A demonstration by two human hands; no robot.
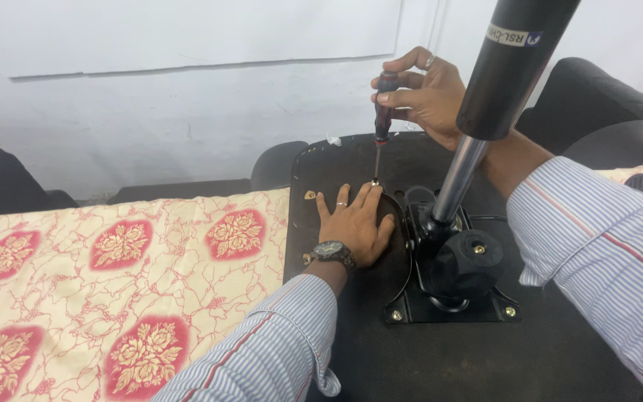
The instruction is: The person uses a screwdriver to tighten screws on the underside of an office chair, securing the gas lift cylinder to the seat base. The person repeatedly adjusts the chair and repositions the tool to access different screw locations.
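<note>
An upturned office chair seat lies black side up before me. Its metal mechanism plate carries a gas-lift column that rises up and to the right. My left hand lies flat, fingers spread, on a dark curved lever beside the plate; it wears a wristwatch and a ring. My right hand grips the black and red handle of a screwdriver. The screwdriver stands upright, its tip on a screw just past my left fingertips.
A cream cloth with red and gold flower patches covers the surface to the left of the seat. A white wall stands behind. A black chair backrest sits at the right, and dark objects line the far left.
</note>
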